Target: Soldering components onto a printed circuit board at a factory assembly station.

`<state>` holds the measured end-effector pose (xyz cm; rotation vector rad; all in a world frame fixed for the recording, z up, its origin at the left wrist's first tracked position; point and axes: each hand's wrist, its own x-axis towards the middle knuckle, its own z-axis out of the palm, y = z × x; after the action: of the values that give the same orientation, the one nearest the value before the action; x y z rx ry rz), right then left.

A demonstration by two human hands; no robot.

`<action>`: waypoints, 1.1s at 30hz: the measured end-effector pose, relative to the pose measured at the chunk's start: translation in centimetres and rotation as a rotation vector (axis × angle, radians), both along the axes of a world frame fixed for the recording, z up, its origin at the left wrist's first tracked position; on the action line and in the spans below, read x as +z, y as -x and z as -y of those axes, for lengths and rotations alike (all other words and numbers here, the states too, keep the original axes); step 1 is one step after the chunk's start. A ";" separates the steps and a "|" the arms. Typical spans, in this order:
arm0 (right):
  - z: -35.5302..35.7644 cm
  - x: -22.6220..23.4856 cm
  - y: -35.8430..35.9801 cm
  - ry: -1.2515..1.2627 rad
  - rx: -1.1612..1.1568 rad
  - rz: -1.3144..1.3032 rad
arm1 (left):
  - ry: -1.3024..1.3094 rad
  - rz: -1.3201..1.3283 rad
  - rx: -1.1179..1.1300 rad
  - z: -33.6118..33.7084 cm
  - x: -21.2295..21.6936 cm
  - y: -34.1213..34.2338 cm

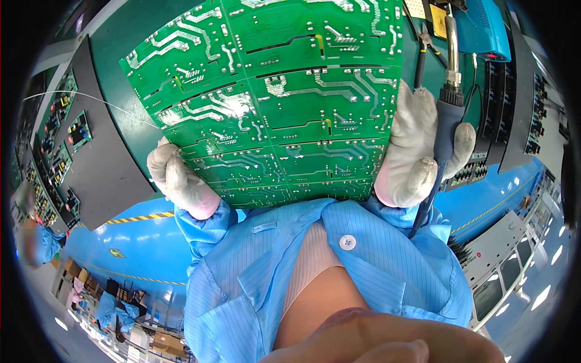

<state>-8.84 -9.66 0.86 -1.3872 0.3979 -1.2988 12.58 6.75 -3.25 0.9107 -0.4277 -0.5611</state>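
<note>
1. Panel of green circuit boards (266, 109) is seen in the head view directly in front of the chest, between the two hands, with its soldered face turned toward the camera.
2. Soldering iron (445, 127) is carried by the right hand (407, 151), just beside the panel's right edge; by judgement, this sideways relation is the one that counts, the board face being reached leftward from the iron.
3. The iron's long axis is set roughly along that right edge; its metal end is pointed away from the body, apart from the panel rather than aimed at it.
4. The right hand is partly closed, the handle being held among its gloved fingers, while other fingers are stretched beside the panel's edge; whether the panel is also supported cannot be told.
5. The left hand (175, 175) is curled closed at the panel's lower left edge, which appears to be gripped; it is well apart from the iron. A thin wire (75, 92) is seen reaching toward this hand, but its hold is unclear.
6. The panel's long axis seems to be directed away from the body, over the green bench (109, 60); its far end is cut off.
</note>
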 end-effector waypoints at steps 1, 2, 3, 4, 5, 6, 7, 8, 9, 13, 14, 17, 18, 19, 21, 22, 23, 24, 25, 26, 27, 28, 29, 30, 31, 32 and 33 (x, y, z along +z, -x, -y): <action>-0.2 -0.1 -0.1 -0.004 -0.064 -0.015 | -0.020 0.001 0.020 -0.1 -0.3 0.0; -0.1 0.1 -0.3 -0.070 -0.011 0.091 | -0.040 0.002 0.040 -0.2 -0.5 -0.1; -0.1 0.1 -0.3 -0.065 -0.018 0.088 | -0.036 -0.001 0.033 -0.4 -0.8 -0.3; -0.1 0.1 -0.3 -0.038 -0.026 0.041 | -0.058 0.001 0.038 -0.6 -0.9 -0.5; -0.1 0.2 -0.3 -0.011 -0.035 -0.005 | -0.080 0.003 0.043 -0.6 -0.9 -0.6; -0.1 0.2 -0.4 -0.037 0.018 0.081 | -0.080 0.000 0.053 -0.6 -0.9 -0.5; -0.1 0.3 -0.5 -0.034 0.013 0.079 | -0.078 -0.002 0.049 -0.6 -0.9 -0.4; 0.0 0.4 -0.4 -0.088 0.044 0.123 | -0.069 -0.011 0.043 -0.5 -0.9 -0.4; -0.1 0.4 -0.3 -0.142 0.075 0.165 | -0.059 -0.023 0.037 -0.5 -1.0 -0.3; 0.3 1.0 -0.4 -0.188 0.164 0.177 | -0.064 -0.039 0.003 -0.6 -0.9 -0.4; -0.3 0.9 -1.0 -0.169 0.073 0.216 | -0.095 -0.027 0.027 -0.6 -0.9 -0.4; -0.6 0.8 -0.4 -0.372 0.090 0.205 | -0.115 -0.005 0.034 -0.5 -1.0 -0.6; -0.5 0.8 -0.4 -0.370 0.085 0.208 | -0.107 0.004 0.022 -0.5 -1.1 -0.7; -0.5 0.7 -0.5 -0.324 0.089 0.207 | -0.107 0.001 0.022 -0.5 -1.0 -0.6; -0.3 0.6 -0.8 -0.233 0.096 0.208 | -0.154 -0.027 0.077 -0.5 -0.8 -0.4; -0.2 0.5 -0.9 -0.187 0.099 0.208 | -0.154 -0.028 0.076 -0.5 -0.9 -0.5; -0.2 0.5 -1.0 -0.141 0.101 0.209 | -0.148 -0.015 0.074 -0.5 -1.0 -0.6; -0.2 0.6 -1.1 -0.141 0.099 0.208 | -0.143 -0.001 0.072 -0.5 -1.1 -0.6; -0.1 0.8 -1.1 -0.156 0.081 0.193 | -0.145 -0.002 0.072 -0.4 -1.1 -0.5; 0.0 0.9 -1.1 -0.172 0.062 0.178 | -0.178 -0.008 0.112 -0.3 -1.0 -0.4; 0.1 1.0 -1.1 -0.174 0.060 0.177 | -0.211 -0.013 0.153 -0.2 -1.0 -0.3; 0.2 1.1 -1.2 -0.180 0.056 0.184 | -0.213 -0.014 0.150 -0.2 -1.0 -0.3; 0.1 1.0 -1.2 -0.189 0.060 0.193 | -0.226 -0.032 0.175 -0.5 -1.2 -0.3; 0.0 0.8 -1.3 -0.194 0.066 0.195 | -0.238 -0.050 0.200 -0.7 -1.3 -0.3; 0.1 1.0 -1.2 -0.211 0.054 0.186 | -0.238 -0.053 0.196 -0.5 -1.2 -0.2; 0.2 1.2 -1.2 -0.228 0.042 0.177 | -0.232 -0.037 0.184 -0.2 -1.0 -0.2; 0.4 1.3 -1.2 -0.227 0.039 0.174 | -0.225 -0.021 0.172 0.2 -0.8 -0.2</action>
<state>-7.59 -10.06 2.12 -1.0785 0.3851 -1.2889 12.76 6.59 -4.01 1.1442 -0.2664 -0.4664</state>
